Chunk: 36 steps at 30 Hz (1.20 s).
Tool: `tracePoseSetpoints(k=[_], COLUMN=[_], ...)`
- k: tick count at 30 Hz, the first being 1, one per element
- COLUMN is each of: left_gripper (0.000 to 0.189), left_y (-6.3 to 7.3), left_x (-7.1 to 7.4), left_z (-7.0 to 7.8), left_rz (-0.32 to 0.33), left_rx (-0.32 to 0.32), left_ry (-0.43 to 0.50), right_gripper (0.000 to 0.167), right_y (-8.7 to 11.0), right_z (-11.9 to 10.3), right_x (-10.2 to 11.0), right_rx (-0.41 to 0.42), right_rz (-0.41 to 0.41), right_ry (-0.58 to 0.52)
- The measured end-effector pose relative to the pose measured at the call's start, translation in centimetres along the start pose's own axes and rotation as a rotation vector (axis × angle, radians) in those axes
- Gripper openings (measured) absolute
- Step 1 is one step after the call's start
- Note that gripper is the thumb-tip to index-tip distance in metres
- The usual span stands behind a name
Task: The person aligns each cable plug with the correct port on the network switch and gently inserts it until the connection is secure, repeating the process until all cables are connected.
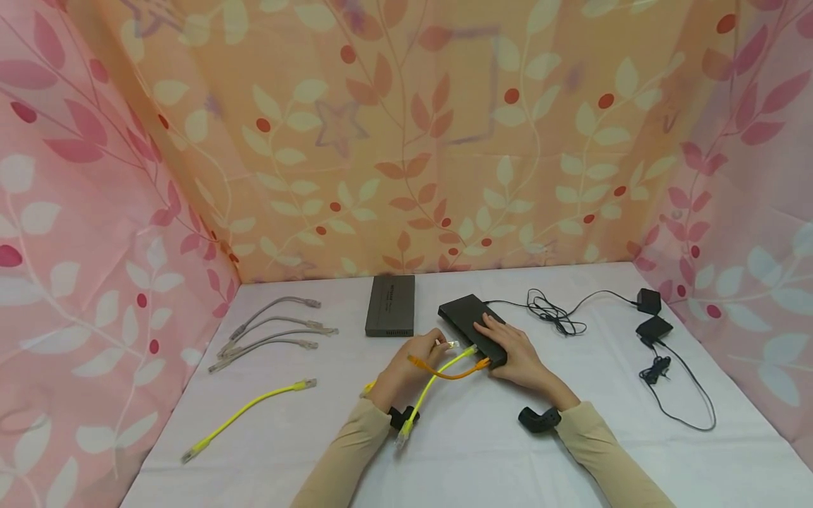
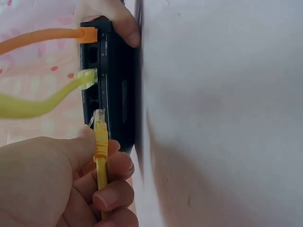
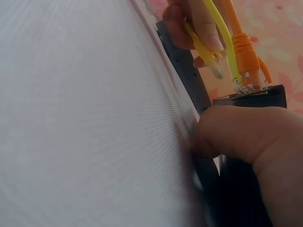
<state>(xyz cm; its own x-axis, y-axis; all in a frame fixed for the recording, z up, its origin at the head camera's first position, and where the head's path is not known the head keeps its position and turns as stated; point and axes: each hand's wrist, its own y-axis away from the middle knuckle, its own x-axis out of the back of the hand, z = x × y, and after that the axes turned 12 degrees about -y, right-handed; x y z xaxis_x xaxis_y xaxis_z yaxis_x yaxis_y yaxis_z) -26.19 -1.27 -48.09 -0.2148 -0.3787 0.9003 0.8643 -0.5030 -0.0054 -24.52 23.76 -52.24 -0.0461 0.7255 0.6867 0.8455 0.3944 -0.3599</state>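
My right hand point(image 1: 521, 356) grips the black network switch point(image 1: 466, 315) by its near right end, fingers on top and thumb along the near edge. An orange Ethernet cable point(image 1: 454, 376) and a yellow-green Ethernet cable point(image 1: 437, 379) are plugged into ports in its front; their other ends are loose. My left hand point(image 1: 406, 367) pinches a yellow Ethernet cable point(image 2: 101, 144) just behind its clear plug. In the left wrist view that plug point(image 2: 99, 116) points at the row of ports, close to one left of the yellow-green cable; whether it touches cannot be told.
A second dark grey switch point(image 1: 390, 305) lies at the back. Several grey cables point(image 1: 273, 342) and one yellow-green cable point(image 1: 248, 409) lie on the left. On the right are two black power adapters, one farther back point(image 1: 648, 301) and one nearer point(image 1: 653, 329), with cords.
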Motion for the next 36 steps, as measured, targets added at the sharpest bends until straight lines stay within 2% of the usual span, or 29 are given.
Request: tracePoseSetpoints(k=[9, 16, 24, 31, 36], left_gripper=[0.020, 0.024, 0.026, 0.024, 0.021], left_y=[-0.4, -1.1, -1.4, -1.6, -1.6], left_x=[0.2, -0.6, -0.9, -0.7, -0.2], left_z=[1.2, 1.4, 2.1, 3.1, 3.7], left_rz=[0.016, 0.027, 0.037, 0.058, 0.050], left_rx=[0.026, 0.054, 0.130, 0.163, 0.171], left_ry=[0.053, 0.017, 0.026, 0.007, 0.003], right_gripper=[0.094, 0.093, 0.092, 0.091, 0.091], right_y=[-0.1, -0.1, -0.2, -0.2, -0.2], right_z=[-0.1, -0.1, -0.3, -0.2, 0.1], right_x=[0.0, -0.1, -0.1, 0.2, 0.2], right_rx=[-0.003, 0.000, -0.003, -0.003, 0.000], right_rz=[-0.005, -0.012, -0.014, -0.009, -0.011], right_ry=[-0.001, -0.001, 0.007, 0.005, 0.003])
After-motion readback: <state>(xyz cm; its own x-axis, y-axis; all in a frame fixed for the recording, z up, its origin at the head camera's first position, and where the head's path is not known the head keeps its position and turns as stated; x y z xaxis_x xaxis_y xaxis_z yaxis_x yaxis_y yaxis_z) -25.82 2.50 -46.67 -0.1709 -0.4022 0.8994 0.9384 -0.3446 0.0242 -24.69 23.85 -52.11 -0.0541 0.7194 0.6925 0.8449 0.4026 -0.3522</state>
